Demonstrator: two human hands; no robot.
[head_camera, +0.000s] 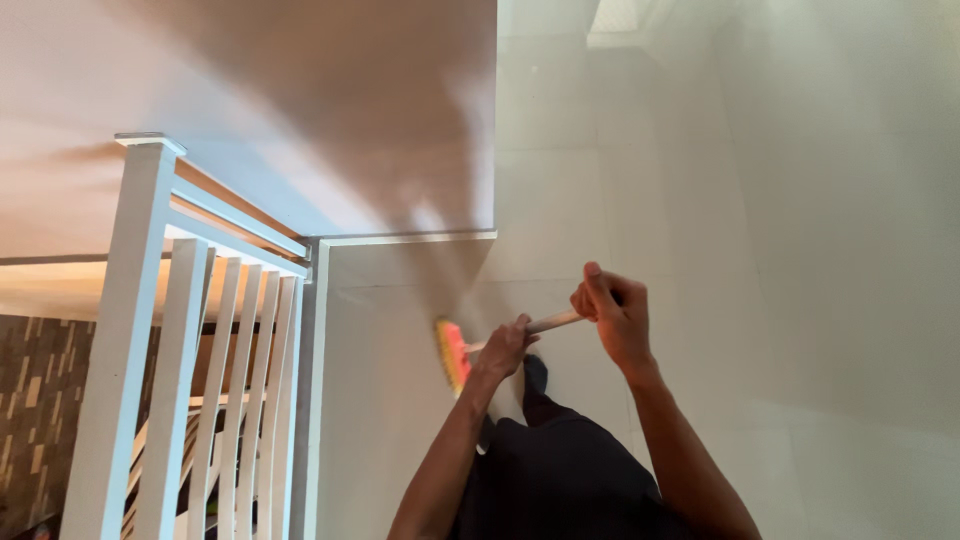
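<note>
I hold a broom with a pale wooden handle (553, 322) and an orange-pink brush head (452, 354). My left hand (503, 347) grips the handle low down, close to the brush head. My right hand (612, 316) grips the upper end of the handle. The brush head rests on the light tiled floor (560, 200) beside the base of a white wall edge. My dark trousers and one foot show below the hands.
A white railing with vertical balusters (215, 400) and a tall corner post (130, 330) stands at the left, with a stairwell behind it. A beige wall (250, 90) rises beyond. Glossy pale tiles (800, 250) spread to the right.
</note>
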